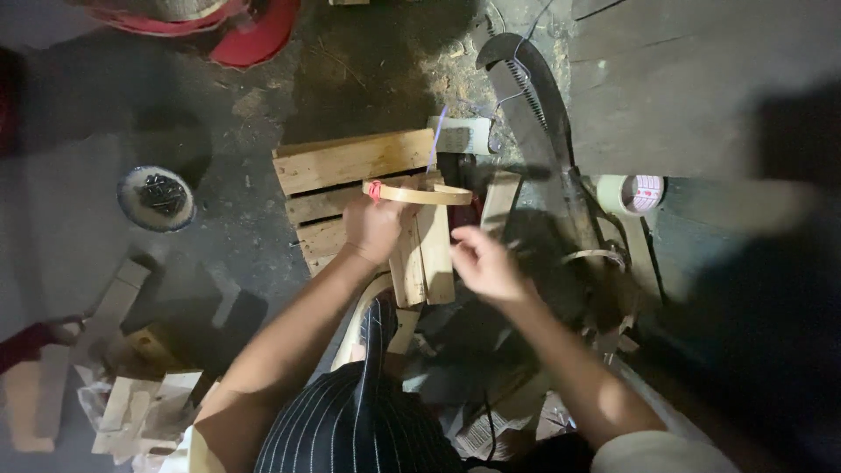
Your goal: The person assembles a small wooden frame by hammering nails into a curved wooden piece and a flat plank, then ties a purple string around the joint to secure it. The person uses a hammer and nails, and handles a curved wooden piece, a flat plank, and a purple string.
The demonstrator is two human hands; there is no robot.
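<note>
My left hand (375,229) grips a thin bent bamboo hoop (419,194) with a small red tie at its left end, holding it over a low wooden pallet block (346,162). To the right of the hoop, my right hand (484,263) hovers with its fingers curled and pinched; what it pinches is too small to tell. A thin purple strand (435,140) rises from the hoop area. Upright wooden slats (427,258) stand just below the hoop, between both hands.
A curved saw blade (534,96) lies at the upper right, a roll of tape (632,194) beside it. A round patterned bowl (158,198) sits on the floor at left. Red plastic items (250,35) are at the top. Wood scraps (131,403) lie at lower left.
</note>
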